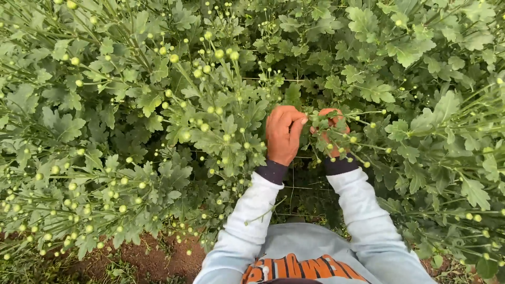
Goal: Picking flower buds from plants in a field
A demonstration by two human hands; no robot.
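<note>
Centre frame, head view looking straight down into a dense bed of green plants (131,121) with lobed leaves and many small round yellow-green buds (218,53). Left hand (283,134) sits just left of centre, back of hand up, fingers (295,126) curled and pinched together toward the right hand. Right hand (331,131) is just beside it, nearly touching, partly hidden by leaves and buds; its fingers are clenched around a thin budded stem (363,139) that runs off to the right at a slight downward tilt. Whether the left fingers actually grip that same stem or only a leaf next to it, cannot tell, foliage covers the contact point. Both wrists show dark cuffs (273,171), then pale blue-grey sleeves (247,221) running down to the bottom edge. Grey shirt with orange print (300,265) at bottom centre. Between the forearms a dark gap in the foliage shows thin support netting (302,186) strung horizontally. Another netting line is visible above the hands among the leaves. Bare reddish-brown soil (152,257) shows at bottom left under the plants, with a few low weeds. Taller bud clusters stand upper left of the hands; broad leaves fill the upper right.
</note>
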